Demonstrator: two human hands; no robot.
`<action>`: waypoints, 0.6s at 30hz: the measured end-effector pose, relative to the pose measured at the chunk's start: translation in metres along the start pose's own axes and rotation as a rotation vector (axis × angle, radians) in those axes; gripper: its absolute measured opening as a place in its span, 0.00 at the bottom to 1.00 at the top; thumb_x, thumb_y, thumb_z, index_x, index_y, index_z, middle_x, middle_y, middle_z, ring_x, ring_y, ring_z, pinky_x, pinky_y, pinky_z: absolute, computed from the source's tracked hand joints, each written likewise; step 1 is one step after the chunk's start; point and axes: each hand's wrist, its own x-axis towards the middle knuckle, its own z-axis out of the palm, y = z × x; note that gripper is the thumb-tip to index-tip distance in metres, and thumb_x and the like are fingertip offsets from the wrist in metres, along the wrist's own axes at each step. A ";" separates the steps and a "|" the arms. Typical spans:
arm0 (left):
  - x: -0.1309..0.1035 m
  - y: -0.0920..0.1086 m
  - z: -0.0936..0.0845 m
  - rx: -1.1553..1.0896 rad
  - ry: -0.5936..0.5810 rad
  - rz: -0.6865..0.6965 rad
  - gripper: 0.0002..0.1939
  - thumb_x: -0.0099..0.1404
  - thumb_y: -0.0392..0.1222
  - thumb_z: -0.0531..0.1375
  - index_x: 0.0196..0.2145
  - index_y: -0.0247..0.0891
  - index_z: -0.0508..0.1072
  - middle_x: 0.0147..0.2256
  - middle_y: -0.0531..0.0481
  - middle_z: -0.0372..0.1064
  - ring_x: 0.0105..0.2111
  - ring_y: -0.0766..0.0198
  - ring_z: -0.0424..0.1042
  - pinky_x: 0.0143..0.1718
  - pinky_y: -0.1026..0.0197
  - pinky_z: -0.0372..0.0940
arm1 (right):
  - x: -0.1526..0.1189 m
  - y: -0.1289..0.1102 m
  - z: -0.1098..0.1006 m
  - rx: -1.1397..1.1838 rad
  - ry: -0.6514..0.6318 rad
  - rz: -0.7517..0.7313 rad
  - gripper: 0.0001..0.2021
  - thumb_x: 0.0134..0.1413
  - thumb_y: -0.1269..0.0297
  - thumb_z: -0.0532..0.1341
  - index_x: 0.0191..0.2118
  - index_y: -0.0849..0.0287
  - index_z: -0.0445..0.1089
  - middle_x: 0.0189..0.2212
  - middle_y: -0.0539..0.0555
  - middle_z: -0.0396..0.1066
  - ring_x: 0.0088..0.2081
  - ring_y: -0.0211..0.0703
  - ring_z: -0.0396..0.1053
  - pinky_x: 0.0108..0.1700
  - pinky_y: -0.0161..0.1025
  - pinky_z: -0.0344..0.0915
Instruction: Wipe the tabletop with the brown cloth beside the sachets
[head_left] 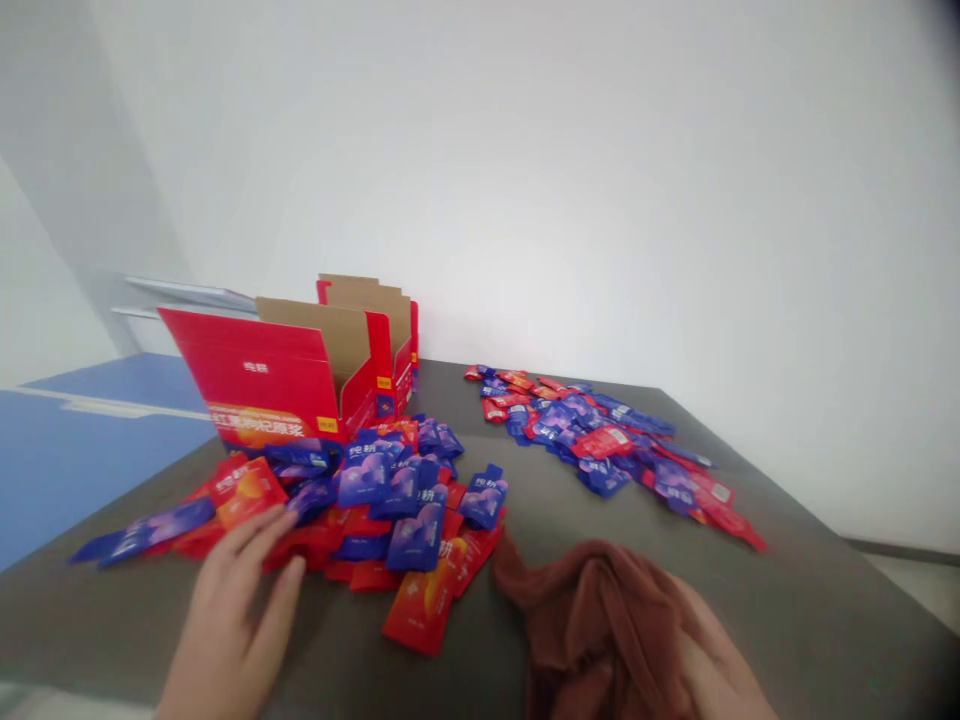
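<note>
My left hand [238,605] is at the near left edge of a heap of red and blue sachets [367,475], thumb and fingers apart. Its fingertips overlap the nearest red ones; whether they touch cannot be made out. My right hand [712,655] grips a crumpled brown cloth [600,620] at the near side of the table, its fingers mostly hidden behind the folds. The cloth's left corner lies close to the sachets. One orange-red sachet [424,605] sticks out from the heap toward me.
Behind the heap stand two open red cartons, a front carton [259,375] and a rear carton [414,345]. A second spread of sachets [585,430] lies on the dark table [757,620], back right. A blue surface [97,440] adjoins at left; a white wall [570,180] rises behind.
</note>
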 end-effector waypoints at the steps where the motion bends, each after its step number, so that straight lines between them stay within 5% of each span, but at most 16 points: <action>1: -0.010 0.020 0.006 -0.044 -0.048 0.107 0.22 0.67 0.48 0.51 0.56 0.41 0.65 0.54 0.40 0.64 0.55 0.49 0.65 0.56 0.47 0.64 | 0.010 -0.001 0.002 -0.108 0.022 -0.070 0.21 0.52 0.50 0.62 0.50 0.53 0.73 0.53 0.56 0.73 0.54 0.53 0.71 0.53 0.43 0.67; 5: -0.043 0.092 0.047 -0.155 -0.150 0.546 0.26 0.63 0.34 0.54 0.59 0.42 0.63 0.55 0.42 0.67 0.56 0.57 0.66 0.55 0.60 0.64 | 0.075 0.013 -0.003 -0.550 0.108 -0.219 0.21 0.56 0.49 0.58 0.47 0.60 0.73 0.45 0.60 0.76 0.47 0.52 0.74 0.50 0.46 0.69; 9: -0.058 0.137 0.096 -0.164 -0.141 0.809 0.24 0.60 0.34 0.56 0.54 0.41 0.70 0.54 0.45 0.71 0.55 0.56 0.67 0.55 0.58 0.62 | 0.142 0.033 -0.050 -0.819 0.347 -0.279 0.19 0.60 0.58 0.59 0.53 0.63 0.68 0.57 0.65 0.65 0.59 0.57 0.61 0.61 0.57 0.56; 13: -0.062 0.145 0.117 -0.110 -0.165 0.814 0.19 0.59 0.41 0.60 0.48 0.39 0.74 0.52 0.42 0.73 0.52 0.53 0.68 0.49 0.58 0.66 | 0.179 0.044 -0.098 -1.028 0.347 -0.284 0.19 0.60 0.59 0.62 0.55 0.57 0.66 0.59 0.58 0.62 0.58 0.54 0.62 0.58 0.60 0.60; 18: -0.063 0.140 0.110 -0.124 -0.170 0.819 0.18 0.58 0.39 0.60 0.47 0.39 0.75 0.50 0.42 0.75 0.51 0.55 0.70 0.47 0.60 0.68 | 0.183 0.047 -0.115 -1.132 0.302 -0.247 0.16 0.62 0.59 0.61 0.53 0.58 0.67 0.54 0.57 0.67 0.52 0.50 0.68 0.53 0.55 0.66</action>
